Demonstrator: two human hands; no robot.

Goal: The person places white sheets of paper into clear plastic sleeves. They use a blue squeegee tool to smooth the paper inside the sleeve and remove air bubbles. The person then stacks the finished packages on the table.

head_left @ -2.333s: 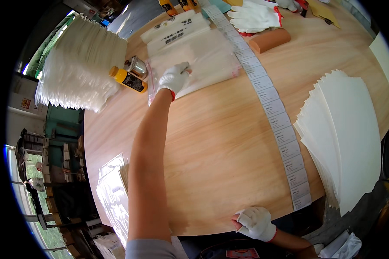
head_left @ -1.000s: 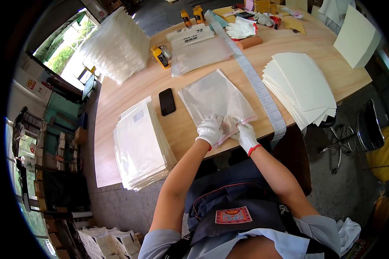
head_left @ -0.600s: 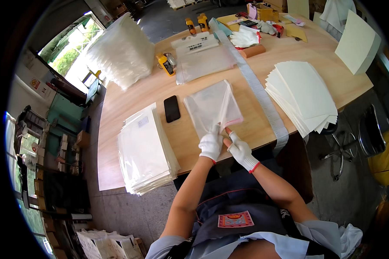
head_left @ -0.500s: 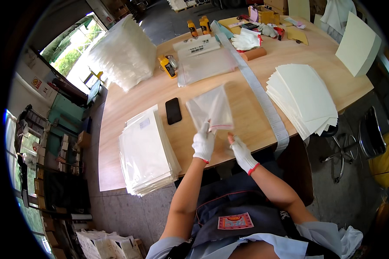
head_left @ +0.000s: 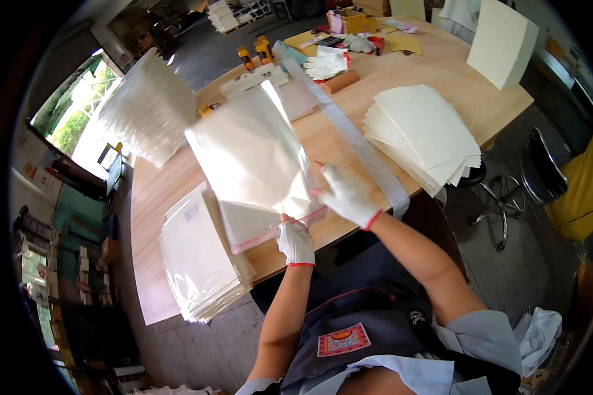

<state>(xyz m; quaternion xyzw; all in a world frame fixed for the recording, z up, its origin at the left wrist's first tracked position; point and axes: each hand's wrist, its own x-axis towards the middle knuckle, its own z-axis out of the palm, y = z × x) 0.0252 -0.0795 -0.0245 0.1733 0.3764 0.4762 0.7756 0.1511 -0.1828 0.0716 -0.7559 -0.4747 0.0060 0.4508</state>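
A clear plastic bag (head_left: pixel 250 164) with a white sheet inside is lifted off the wooden table (head_left: pixel 349 131) and tilted up in front of me. My left hand (head_left: pixel 295 242), in a white glove, pinches the bag's lower edge near its red adhesive strip. My right hand (head_left: pixel 344 194), also gloved, grips the bag's right lower edge. The bag hides the table's middle.
A stack of filled bags (head_left: pixel 197 257) lies at the table's front left. Cream paper sheets (head_left: pixel 425 135) are fanned at the right, beside a long label strip (head_left: pixel 359 141). A fanned pile of clear bags (head_left: pixel 148 108), spare gloves (head_left: pixel 326 64), bottles (head_left: pixel 263 47) and a stool (head_left: pixel 507 197) are around.
The left hand fetched a bag from the far pile and brought it to the near edge. Both hands worked at its opening, then lifted it off the table toward me.
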